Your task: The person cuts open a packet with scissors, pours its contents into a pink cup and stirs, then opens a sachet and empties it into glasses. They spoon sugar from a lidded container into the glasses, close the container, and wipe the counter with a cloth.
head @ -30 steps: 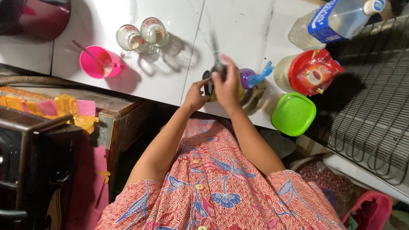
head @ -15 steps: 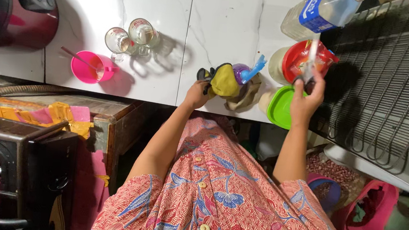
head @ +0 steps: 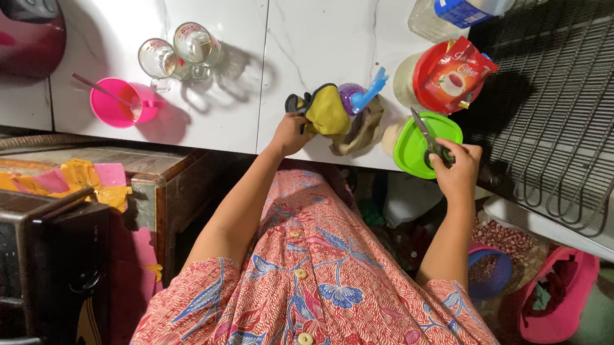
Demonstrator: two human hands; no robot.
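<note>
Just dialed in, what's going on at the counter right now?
A person stands at a white counter. The left hand grips a yellow packet at the counter's edge, next to a purple cup with a blue handle. The right hand holds scissors over a green lid. A red sachet lies on a container behind it. Two glass mugs and a pink cup sit to the left, untouched.

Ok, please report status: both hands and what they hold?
Left hand grips yellow cloth. Right hand holds scissors over green lid. Nothing between.
</note>
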